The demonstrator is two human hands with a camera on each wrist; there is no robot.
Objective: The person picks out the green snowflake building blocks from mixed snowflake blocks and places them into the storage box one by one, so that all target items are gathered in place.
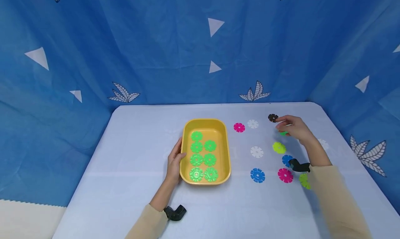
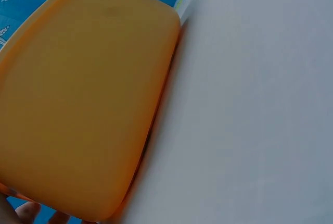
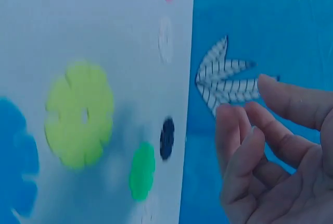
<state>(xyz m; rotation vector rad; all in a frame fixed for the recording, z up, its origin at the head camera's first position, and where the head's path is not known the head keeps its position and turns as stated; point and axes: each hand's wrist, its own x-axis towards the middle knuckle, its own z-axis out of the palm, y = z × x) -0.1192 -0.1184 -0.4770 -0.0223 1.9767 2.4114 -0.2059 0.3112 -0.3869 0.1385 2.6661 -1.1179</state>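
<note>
Green disc [image 1: 283, 132]: small flower-shaped piece, flat on the white table right under your right hand's fingers.
Yellow tray [image 1: 186, 141]: rectangular, upright, left of the loose discs, seven green discs inside.

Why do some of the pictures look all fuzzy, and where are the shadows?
Head view: sharp and evenly lit, with only a faint shadow beside the yellow tray. Left wrist view: the tray is so close that it fills the picture as a soft orange blur, with a dark shadow line under its edge. Right wrist view: the yellow-green flower disc and right hand are out of focus.
</note>
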